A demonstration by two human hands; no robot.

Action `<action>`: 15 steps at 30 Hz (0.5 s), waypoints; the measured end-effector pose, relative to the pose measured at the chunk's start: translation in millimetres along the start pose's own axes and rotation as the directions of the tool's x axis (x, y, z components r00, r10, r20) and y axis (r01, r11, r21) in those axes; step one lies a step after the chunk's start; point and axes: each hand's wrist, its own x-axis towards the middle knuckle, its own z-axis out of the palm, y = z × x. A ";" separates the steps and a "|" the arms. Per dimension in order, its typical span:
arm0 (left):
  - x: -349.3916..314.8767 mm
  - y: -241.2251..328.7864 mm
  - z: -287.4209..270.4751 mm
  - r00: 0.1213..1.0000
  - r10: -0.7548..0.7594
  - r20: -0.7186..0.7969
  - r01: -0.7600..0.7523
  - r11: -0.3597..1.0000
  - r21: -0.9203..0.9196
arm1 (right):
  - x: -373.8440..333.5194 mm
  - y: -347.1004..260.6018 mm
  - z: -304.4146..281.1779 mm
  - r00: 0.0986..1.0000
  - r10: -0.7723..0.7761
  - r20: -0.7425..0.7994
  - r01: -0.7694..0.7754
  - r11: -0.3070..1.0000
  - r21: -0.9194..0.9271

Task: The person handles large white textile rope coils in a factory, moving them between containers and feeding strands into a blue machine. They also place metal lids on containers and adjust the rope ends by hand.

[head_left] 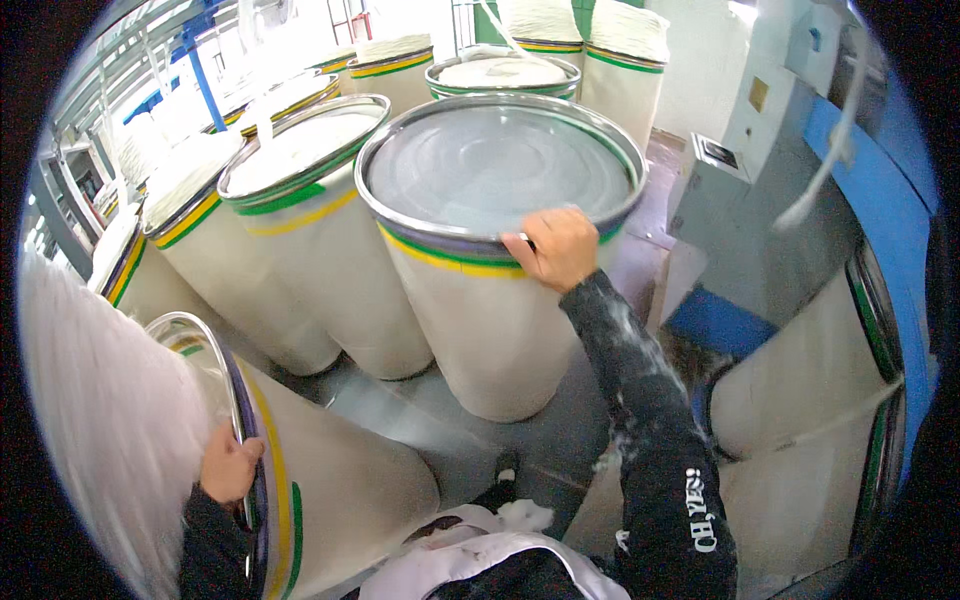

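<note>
In my head view, the right hand is bent over the near edge of a tall, round, white can with green and yellow stripes, and it has hold of the shiny metal rim. That can stands on the smooth grey floor. I see a flat, round, grey plate inside its top. The left hand is curled on the metal rim of a second striped white can, just beside a fluffy white heap.
</note>
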 end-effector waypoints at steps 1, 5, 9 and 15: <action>21.8 5.0 -1.2 0.996 -0.079 -0.036 0.081 0.995 0.050 | -2.9 17.2 1.4 0.997 -0.038 -0.071 0.038 0.999 0.003; 105.2 26.9 7.1 0.997 0.049 -0.066 -0.051 0.998 -0.024 | -30.3 119.1 -31.4 0.990 -0.094 -0.107 0.097 0.995 0.023; 198.6 36.8 8.4 0.983 -0.115 -0.142 0.114 0.993 -0.017 | -68.5 243.7 -77.6 0.909 0.404 0.105 -0.417 0.893 0.168; 317.3 27.9 -3.5 0.992 -0.020 -0.128 0.019 1.000 -0.012 | 22.6 318.8 -122.4 0.683 0.635 0.361 -0.706 0.701 0.103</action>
